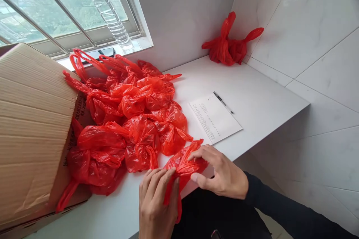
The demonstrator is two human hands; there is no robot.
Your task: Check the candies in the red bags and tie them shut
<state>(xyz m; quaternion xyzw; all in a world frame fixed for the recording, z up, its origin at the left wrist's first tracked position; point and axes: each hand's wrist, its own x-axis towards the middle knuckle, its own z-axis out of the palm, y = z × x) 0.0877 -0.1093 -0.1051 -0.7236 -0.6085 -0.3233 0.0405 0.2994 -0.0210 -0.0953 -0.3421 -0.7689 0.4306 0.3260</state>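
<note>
A red plastic bag [183,166] lies crumpled at the front edge of the table, its middle bunched together. My left hand [158,199] is closed on the bag's near left side, fingers curled over the gathered plastic, and a red strip hangs below it. On the bag's right side is my right hand [221,173], with thumb and forefinger apart and the fingertips at the plastic. What is inside the bag is hidden. Just beyond my hands sits a pile of knotted red bags [143,142], several of them with their handles sticking up.
A cardboard box [36,127] stands along the left side. Right of the pile lie a handwritten sheet [214,121] and a black pen [223,102]. More red bags [228,46] sit in the far corner. A water bottle [112,18] stands on the windowsill.
</note>
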